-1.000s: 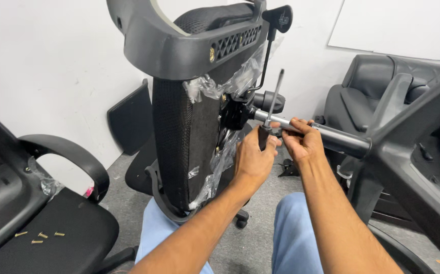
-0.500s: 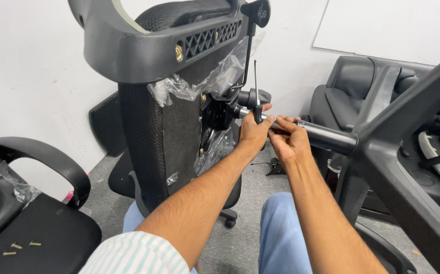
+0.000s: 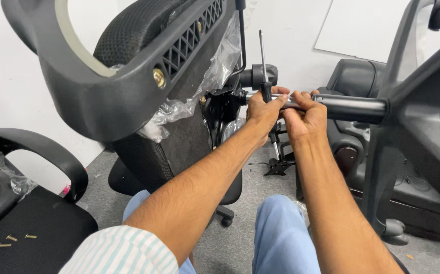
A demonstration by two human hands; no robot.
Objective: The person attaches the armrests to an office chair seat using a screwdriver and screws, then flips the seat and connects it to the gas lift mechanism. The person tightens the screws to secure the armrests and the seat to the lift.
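1. The left hand point(image 3: 263, 112) and right hand point(image 3: 305, 117) are working side by side, touching, at the gas-lift cylinder point(image 3: 349, 107), hemmed in by the upturned chair seat point(image 3: 129, 96) on the left and the black star base point(image 3: 423, 101) on the right; open grey floor point(image 3: 260, 198) is lying below, between the person's knees.
2. The left hand is clenching a screwdriver point(image 3: 263, 63) by its dark handle; the right hand is wrapping its fingers around the cylinder's silver end.
3. A black chair seat point(image 3: 32, 228) at lower left is holding several loose brass screws point(image 3: 7, 239).
4. The cylinder is running horizontally, from the seat mechanism point(image 3: 225, 106) rightward into the base; the screwdriver is standing nearly upright, shaft pointing up.
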